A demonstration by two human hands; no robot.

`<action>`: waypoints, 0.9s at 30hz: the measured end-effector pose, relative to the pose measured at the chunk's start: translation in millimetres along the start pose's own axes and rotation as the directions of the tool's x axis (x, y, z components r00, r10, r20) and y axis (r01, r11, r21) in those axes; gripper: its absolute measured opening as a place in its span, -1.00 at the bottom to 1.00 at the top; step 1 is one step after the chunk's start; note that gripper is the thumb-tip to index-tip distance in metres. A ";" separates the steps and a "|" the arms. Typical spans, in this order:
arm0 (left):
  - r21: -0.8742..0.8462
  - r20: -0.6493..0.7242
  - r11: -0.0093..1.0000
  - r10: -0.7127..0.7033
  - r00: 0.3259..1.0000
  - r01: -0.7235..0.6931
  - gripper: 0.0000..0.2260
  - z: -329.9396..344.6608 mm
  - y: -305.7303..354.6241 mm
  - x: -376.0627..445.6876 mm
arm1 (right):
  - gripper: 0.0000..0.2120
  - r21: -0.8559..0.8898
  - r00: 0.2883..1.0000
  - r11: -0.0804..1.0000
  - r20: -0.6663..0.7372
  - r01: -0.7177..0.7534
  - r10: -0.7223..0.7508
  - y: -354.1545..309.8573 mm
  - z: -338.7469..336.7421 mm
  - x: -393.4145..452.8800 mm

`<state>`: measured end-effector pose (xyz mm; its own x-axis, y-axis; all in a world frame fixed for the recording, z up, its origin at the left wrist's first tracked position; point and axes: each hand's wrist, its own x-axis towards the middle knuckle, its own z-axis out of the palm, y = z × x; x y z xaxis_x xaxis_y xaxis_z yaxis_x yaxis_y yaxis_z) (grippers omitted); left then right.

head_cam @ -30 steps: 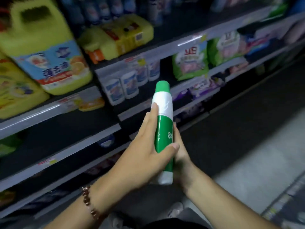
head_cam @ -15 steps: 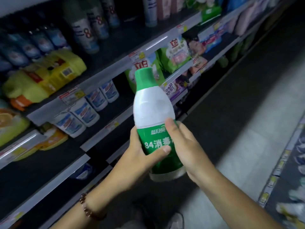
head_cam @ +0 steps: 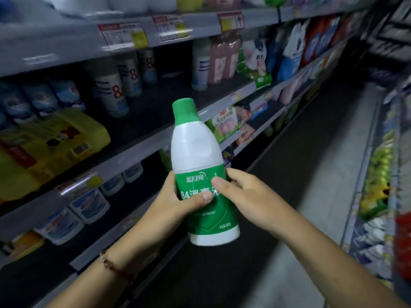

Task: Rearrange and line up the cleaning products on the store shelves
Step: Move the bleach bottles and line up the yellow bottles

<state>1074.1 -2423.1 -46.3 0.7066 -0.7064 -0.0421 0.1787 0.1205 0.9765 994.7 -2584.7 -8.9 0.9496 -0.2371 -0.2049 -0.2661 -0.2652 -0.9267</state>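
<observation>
Head view: both hands clasp a green and white bottle [head_cam: 201,174] upright in the aisle, left hand [head_cam: 178,203] wrapping its label, right hand [head_cam: 246,196] steadying it, probably to read it before shelving among blurry bottles [head_cam: 113,90] far left.

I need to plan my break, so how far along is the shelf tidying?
Done: the pale 84 bottles stand upright on their shelf. In hand: left hand and right hand both grip the green bottle, not yet shelved. Left: placing it; the yellow jug lies on its side.
</observation>
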 end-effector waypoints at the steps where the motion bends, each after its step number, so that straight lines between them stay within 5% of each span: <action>1: 0.009 -0.007 1.000 0.028 1.000 -0.028 -0.48 -0.9 5.5 7.6 | -0.62 0.008 1.000 1.000 -0.010 0.012 -0.011 -4.9 -2.2 5.5; 7: 0.120 -0.001 0.988 0.101 0.995 -0.100 -0.38 -20.8 39.2 51.7 | -0.84 -0.034 0.991 0.991 -0.024 0.131 -0.132 -39.4 -22.1 37.5; 16: 0.318 -0.109 0.934 0.207 0.972 -0.163 -0.31 -13.7 90.0 128.0 | -0.74 -0.061 0.970 0.968 0.044 0.243 -0.241 -74.0 -87.2 116.2; 27: 0.438 -0.368 0.862 0.432 0.824 -0.256 -0.41 73.5 111.3 236.5 | -0.77 -0.123 0.837 0.850 0.290 0.513 -0.464 -100.1 -233.7 221.4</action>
<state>1210.7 -2628.0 68.0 0.9109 -0.2734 0.3091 -0.3269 -0.0212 0.9448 1192.9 -2829.1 112.1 0.9663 0.1959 0.1667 0.2409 -0.4614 -0.8538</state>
